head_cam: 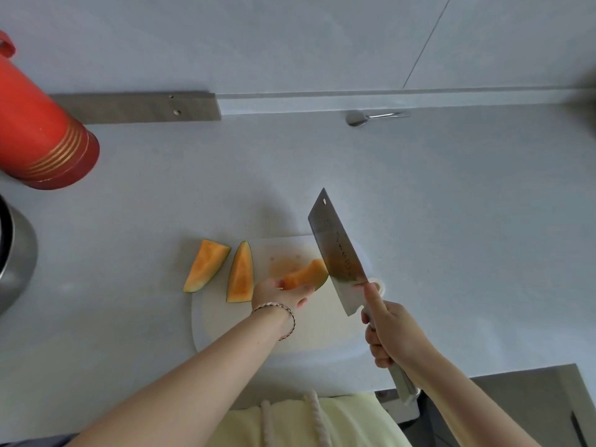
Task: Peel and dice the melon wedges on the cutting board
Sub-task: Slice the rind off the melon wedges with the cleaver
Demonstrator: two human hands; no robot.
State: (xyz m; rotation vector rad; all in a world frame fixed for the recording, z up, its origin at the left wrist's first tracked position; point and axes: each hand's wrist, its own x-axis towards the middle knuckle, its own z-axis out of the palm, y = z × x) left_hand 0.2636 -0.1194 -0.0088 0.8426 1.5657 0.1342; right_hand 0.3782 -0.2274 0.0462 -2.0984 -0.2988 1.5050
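A pale grey, faintly speckled stone countertop [451, 204] fills most of the view, running back to a low upstand of the same material and a smooth pale wall panel [258, 37] split by one thin dark seam. A flat strip of grey-brown wood with two small holes [138, 107] lies along the foot of the wall at left, and a small shiny metal spoon [364, 118] rests on the counter near the upstand. A tall red cylindrical flask with gold rings at its base [42, 133] stands at far left, with the curved rim of a steel pot [13, 253] below it at the frame's edge. Near the front edge sits a white translucent plastic cutting board with rounded corners [322, 333], smeared with orange juice. Two orange-fleshed, green-rinded melon wedges lie at its far left: one [206, 265] hanging over the board's corner, another [241, 275] just beside it. The left hand [277, 293], a braided bracelet at its wrist, pinches a third curved melon wedge [306, 277] from below, lifted over the board. The right hand [392, 333] is closed around the pale handle of a broad steel cleaver [338, 253], index finger stretched along the blade, whose edge meets the held wedge's right end.
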